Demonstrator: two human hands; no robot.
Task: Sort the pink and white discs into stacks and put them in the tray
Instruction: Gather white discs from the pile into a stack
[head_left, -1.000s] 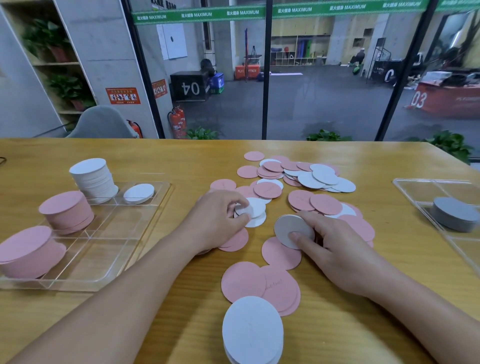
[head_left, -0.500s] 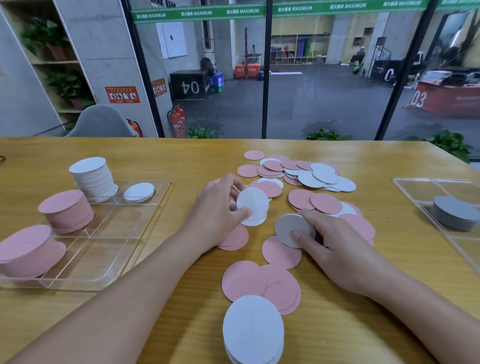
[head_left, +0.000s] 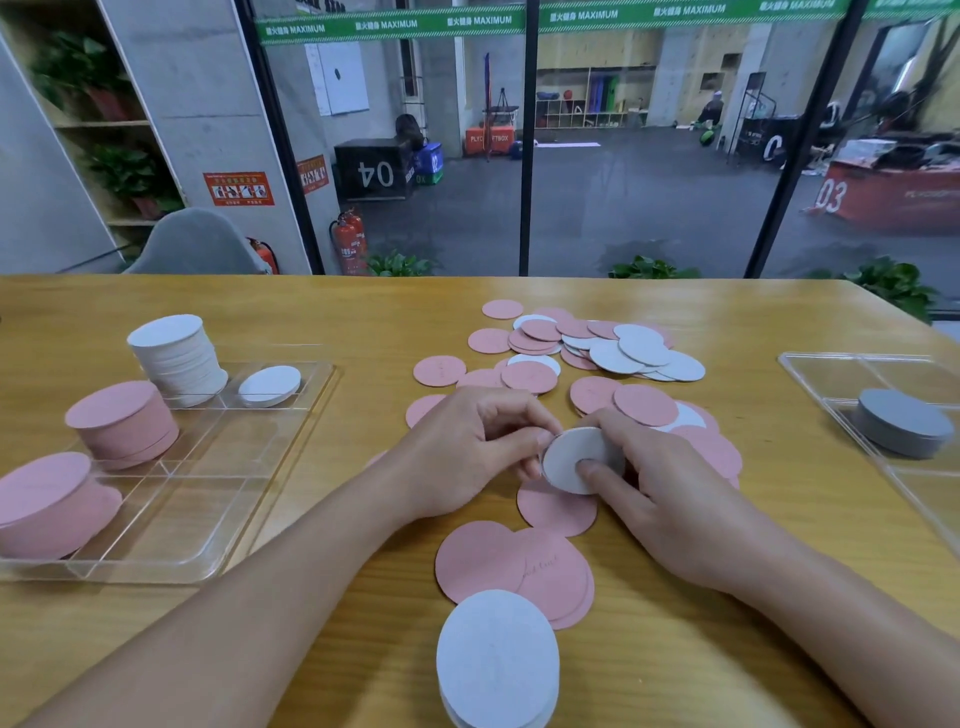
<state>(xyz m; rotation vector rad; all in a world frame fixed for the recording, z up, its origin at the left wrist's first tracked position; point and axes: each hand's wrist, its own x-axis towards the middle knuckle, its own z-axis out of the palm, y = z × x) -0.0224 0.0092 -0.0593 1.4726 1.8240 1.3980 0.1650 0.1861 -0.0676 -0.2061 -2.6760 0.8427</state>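
At mid-frame both hands met over the bench (head_left: 322, 322): the left hand (head_left: 467, 441) and right hand (head_left: 660, 499) each pinched a small stack of white discs (head_left: 569, 457), held tilted between them. Loose pink and white discs (head_left: 597, 353) lay scattered behind. The tray (head_left: 218, 519) at left held sorted stacks.

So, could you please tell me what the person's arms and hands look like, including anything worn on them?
Both forearms are bare as far as the frame shows, with no sleeves visible. The left hand and right hand wear no gloves, and no rings, watch or bracelet are visible.
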